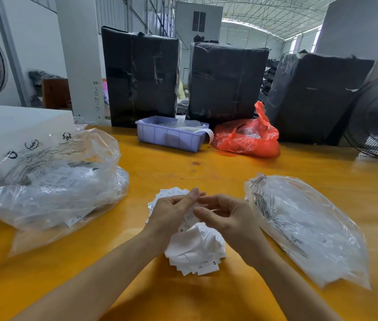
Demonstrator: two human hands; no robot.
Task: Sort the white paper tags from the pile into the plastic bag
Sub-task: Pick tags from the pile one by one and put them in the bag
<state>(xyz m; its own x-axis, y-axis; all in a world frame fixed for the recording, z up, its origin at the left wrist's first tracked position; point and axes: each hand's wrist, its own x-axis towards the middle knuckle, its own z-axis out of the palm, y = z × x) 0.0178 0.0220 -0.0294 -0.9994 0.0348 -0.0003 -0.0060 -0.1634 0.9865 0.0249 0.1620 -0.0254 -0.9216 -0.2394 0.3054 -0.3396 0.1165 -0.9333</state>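
Size letter "S" is printed on a white paper tag (210, 265) at the pile's near edge; "M" on another tag (181, 230) between the hands. Handwritten digits on the white pillar (96, 96) and print on the plastic bags are illegible.

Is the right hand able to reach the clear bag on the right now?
Probably yes. The right hand pinches tags, but the clear bag lies just beside it on the table, with nothing between.
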